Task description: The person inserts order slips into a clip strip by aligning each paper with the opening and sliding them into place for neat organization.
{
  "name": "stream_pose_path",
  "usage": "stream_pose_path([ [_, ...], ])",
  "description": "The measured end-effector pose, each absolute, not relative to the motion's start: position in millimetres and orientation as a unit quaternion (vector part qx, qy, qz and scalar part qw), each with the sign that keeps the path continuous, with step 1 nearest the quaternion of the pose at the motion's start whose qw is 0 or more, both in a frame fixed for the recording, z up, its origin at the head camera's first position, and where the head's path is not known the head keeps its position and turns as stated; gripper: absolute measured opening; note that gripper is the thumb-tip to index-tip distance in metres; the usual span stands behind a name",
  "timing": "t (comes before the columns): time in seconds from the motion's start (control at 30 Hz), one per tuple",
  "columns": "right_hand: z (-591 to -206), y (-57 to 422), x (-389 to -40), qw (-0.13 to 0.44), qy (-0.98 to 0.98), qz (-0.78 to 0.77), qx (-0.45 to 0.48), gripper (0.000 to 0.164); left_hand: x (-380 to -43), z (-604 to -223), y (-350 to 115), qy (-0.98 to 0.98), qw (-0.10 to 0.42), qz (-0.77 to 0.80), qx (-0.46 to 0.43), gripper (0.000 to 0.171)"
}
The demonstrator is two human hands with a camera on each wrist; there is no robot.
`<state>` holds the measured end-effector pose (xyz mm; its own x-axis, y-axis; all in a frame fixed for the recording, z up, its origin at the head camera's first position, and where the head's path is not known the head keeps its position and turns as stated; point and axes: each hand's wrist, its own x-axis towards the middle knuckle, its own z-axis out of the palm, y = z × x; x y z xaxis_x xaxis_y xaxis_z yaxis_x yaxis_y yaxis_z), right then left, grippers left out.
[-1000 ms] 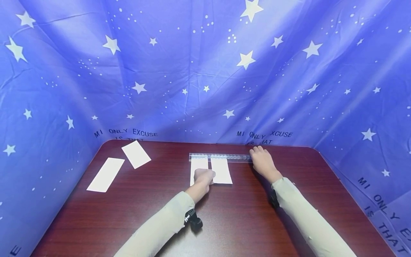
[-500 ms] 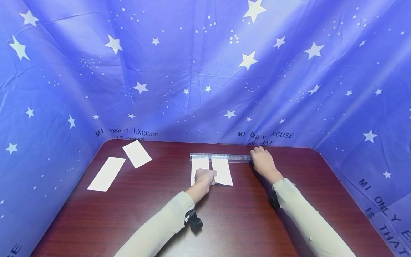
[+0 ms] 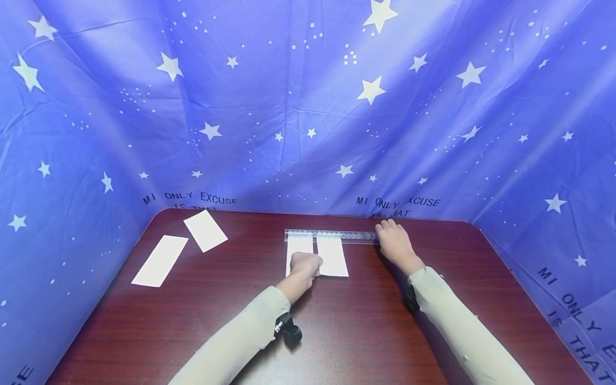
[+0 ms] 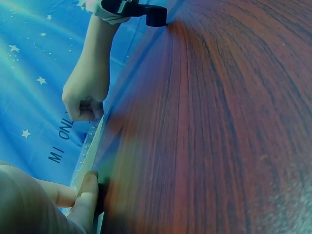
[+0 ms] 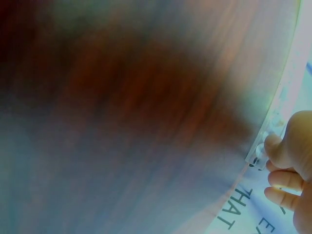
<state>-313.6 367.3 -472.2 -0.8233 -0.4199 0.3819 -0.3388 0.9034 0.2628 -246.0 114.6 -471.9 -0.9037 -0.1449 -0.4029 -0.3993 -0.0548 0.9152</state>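
A clear plastic ruler lies crosswise near the back of the table, over the far ends of two white paper pieces. My right hand grips its right end, thumb on top in the right wrist view, where the ruler end shows beside the curled fingers. Between the two papers is my left hand, covering part of the left paper. Its thumb and forefinger pinch the near left edge of the right paper. In the left wrist view those fingers meet at the paper's edge.
Two more white paper pieces lie at the left of the table, a longer one and a shorter one behind it. A blue star-printed curtain rises behind and beside the dark red wooden table.
Half a second ago the right paper's near left corner was raised slightly in the left hand; now it lies flatter. The left hand has shifted slightly left. Ruler and right hand stay in place.
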Motion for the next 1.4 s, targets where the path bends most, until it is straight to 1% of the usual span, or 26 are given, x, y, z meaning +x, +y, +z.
stream_pose_path([
  [0.13, -472.9, 367.5, -314.0, 0.222, -0.949, -0.092, 0.201, 0.025, -245.3, -471.9, 114.3, 0.679, 0.089, 0.701, -0.2, 0.018],
  [0.6, -472.6, 367.2, -313.6, 0.223, -0.949, -0.094, 0.201, 0.027, -243.0, -471.9, 112.6, 0.669, 0.076, 0.712, -0.199, 0.025],
  [0.83, -472.3, 367.4, -312.5, 0.221, -0.95, -0.094, 0.199, 0.027, -242.6, -471.2, 111.5, 0.657, 0.074, 0.722, -0.204, 0.024],
  [1.27, -473.9, 368.7, -312.9, 0.234, -0.946, -0.091, 0.204, 0.028, -245.4, -474.3, 109.8, 0.655, 0.064, 0.724, -0.207, 0.025],
  [1.4, -473.7, 368.8, -312.6, 0.239, -0.945, -0.091, 0.206, 0.028, -246.1, -473.1, 109.9, 0.66, 0.066, 0.718, -0.212, 0.029],
])
